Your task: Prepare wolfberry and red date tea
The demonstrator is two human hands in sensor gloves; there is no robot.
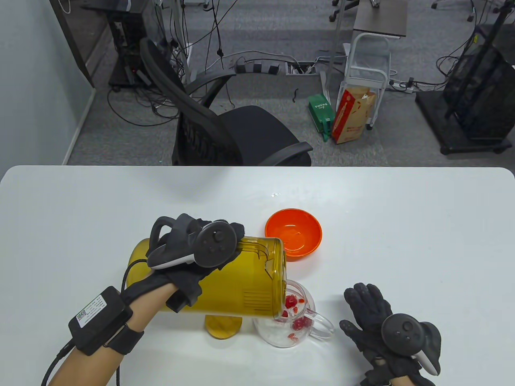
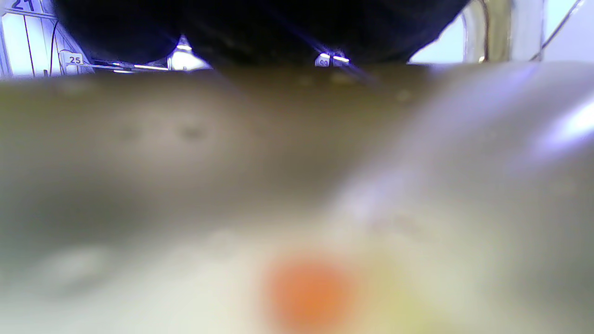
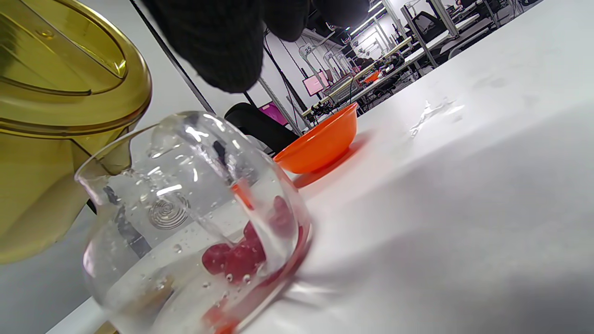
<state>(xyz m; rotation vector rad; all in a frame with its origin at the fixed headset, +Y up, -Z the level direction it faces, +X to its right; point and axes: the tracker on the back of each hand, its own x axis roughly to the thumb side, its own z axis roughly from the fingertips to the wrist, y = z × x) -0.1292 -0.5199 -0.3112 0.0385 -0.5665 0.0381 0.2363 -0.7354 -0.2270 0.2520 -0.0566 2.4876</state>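
Observation:
My left hand (image 1: 197, 245) grips a yellow translucent pitcher (image 1: 237, 281) tipped on its side, its mouth over a clear glass teapot (image 1: 295, 321). The teapot holds red dates and wolfberries (image 1: 295, 313) in water; it also shows in the right wrist view (image 3: 195, 222) with the pitcher (image 3: 60, 106) above it. My right hand (image 1: 374, 321) rests flat and open on the table just right of the teapot's handle, holding nothing. The left wrist view is a blur of the pitcher wall (image 2: 185, 139).
An empty orange bowl (image 1: 293, 233) stands behind the teapot, also in the right wrist view (image 3: 320, 144). A yellow lid (image 1: 223, 326) lies on the table under the pitcher. A small water splash (image 1: 275, 195) lies farther back. A black office chair (image 1: 225, 128) stands beyond the table's far edge.

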